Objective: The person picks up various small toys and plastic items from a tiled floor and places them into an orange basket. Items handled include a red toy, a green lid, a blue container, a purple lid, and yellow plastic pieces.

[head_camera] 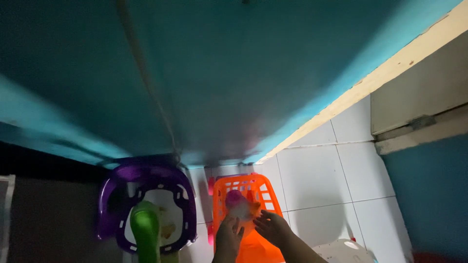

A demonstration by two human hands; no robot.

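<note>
my left hand and my right hand are both low in the view, over an orange plastic basket with slotted walls that stands on the white tiled floor. between my hands, just above the fingertips, there is a small blurred thing, pinkish purple at the top and pale below, with a bit of orange at its side; it sits over the inside of the basket. my left fingers reach up to its lower edge and my right fingers spread beside it, but the blur is too strong for me to tell whether either hand is closed around it or only touching it.

just left of the basket lies a purple plastic seat ring with a white middle, and a green plastic piece stands in front of it. a white plastic thing shows at the bottom edge, near my right forearm. a teal wall fills the upper part of the view, with a cream strip where it meets the tiles.
</note>
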